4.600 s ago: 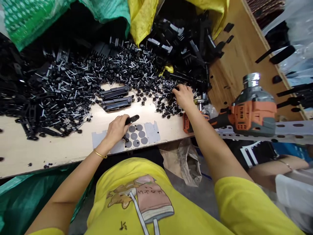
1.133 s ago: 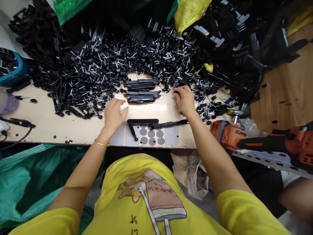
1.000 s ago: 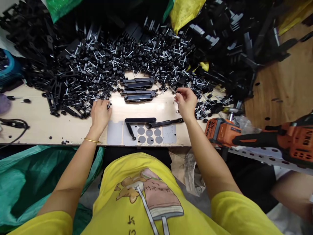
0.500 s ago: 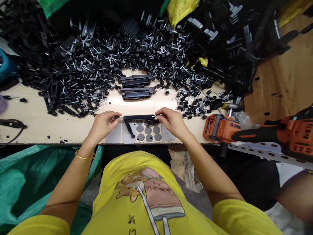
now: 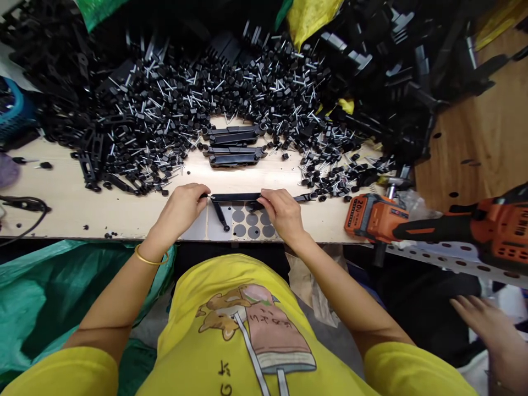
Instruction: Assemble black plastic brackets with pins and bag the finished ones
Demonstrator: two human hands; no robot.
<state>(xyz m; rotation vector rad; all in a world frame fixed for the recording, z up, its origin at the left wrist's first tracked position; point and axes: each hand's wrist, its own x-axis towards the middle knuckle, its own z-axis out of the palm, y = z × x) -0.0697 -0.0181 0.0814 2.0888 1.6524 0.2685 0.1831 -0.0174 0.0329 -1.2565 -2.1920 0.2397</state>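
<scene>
A black folding bracket lies crosswise near the table's front edge, one slim leg angled toward me. At its left end my left hand pinches a black-headed screw; a little bright metal shaft shows between fingers and bracket. My right hand is closed on the bracket's right end, thumb and fingertips pressed to it. That hand hides whatever is at the right end. Beneath lies a grey sheet with dark discs. Beyond my hands rest several similar folded black brackets.
A large heap of black-headed screws spreads behind the brackets. Black plastic parts lie left, a blue basket farther left. An orange power drill lies at right. Another person's hand shows lower right.
My right hand has closed in on the bracket's right end, and the metal shaft there no longer shows. Less shaft shows at the left end. Another person's hand has come into view.
</scene>
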